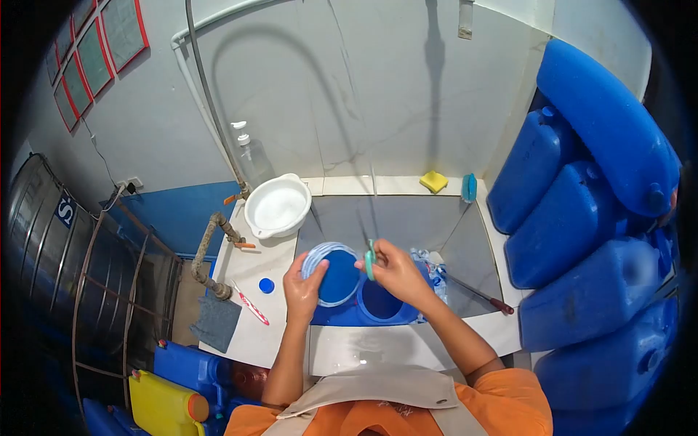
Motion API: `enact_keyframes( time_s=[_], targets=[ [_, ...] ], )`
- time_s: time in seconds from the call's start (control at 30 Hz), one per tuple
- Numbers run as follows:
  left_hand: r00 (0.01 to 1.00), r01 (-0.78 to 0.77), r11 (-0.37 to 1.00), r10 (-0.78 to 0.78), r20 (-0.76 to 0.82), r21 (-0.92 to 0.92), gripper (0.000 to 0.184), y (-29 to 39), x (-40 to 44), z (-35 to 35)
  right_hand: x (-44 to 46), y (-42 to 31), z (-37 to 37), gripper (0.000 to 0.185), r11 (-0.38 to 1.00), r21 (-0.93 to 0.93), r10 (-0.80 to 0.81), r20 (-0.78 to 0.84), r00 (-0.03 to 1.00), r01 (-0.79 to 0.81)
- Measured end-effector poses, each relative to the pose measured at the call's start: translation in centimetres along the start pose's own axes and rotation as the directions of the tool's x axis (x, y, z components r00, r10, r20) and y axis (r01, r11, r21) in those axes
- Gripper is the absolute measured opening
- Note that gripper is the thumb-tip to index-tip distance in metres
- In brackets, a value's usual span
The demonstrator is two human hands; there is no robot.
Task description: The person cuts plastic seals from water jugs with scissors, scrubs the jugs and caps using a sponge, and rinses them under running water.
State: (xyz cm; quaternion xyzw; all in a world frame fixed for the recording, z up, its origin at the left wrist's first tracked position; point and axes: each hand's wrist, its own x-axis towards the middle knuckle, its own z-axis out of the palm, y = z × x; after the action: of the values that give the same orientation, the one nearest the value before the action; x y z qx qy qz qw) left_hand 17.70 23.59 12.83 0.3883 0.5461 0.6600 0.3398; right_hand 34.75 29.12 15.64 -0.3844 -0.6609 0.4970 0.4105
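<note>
My left hand (pixel 302 289) grips the left rim of a round blue lid (pixel 339 277) with a whitish ridged edge, tilted toward me over the sink. Just right of the lid, my right hand (pixel 395 272) holds a small green brush (pixel 370 263) between thumb and fingers. Below my right hand is the round opening of a blue container (pixel 381 304) standing in the sink (pixel 407 218). Part of that container is hidden behind the lid and my hand.
A white basin (pixel 278 207), a pump bottle (pixel 253 156), a blue cap (pixel 267 285), a red-white toothbrush (pixel 251 305) and a grey cloth (pixel 216 321) are on the left ledge. A yellow sponge (pixel 434 182) lies behind the sink. Blue jugs (pixel 563 218) line the right side.
</note>
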Motion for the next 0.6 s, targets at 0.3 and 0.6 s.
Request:
enact_keyframes(
  time_s=[0.3, 0.6],
  targets=[
    [0.968, -0.050, 0.992, 0.018, 0.251, 0.119, 0.029, 1.7, 2.2, 1.6, 3.6, 0.2, -0.9, 0.033, 0.700, -0.471, -0.455, 0.284, 0.844, 0.536],
    [0.924, -0.130, 0.963, 0.032, 0.381, 0.235, 0.024, -1.8, 5.1, 2.8, 9.1, 4.9, -2.2, 0.019, 0.970, -0.137, -0.231, -0.277, 0.933, 0.200]
  ],
)
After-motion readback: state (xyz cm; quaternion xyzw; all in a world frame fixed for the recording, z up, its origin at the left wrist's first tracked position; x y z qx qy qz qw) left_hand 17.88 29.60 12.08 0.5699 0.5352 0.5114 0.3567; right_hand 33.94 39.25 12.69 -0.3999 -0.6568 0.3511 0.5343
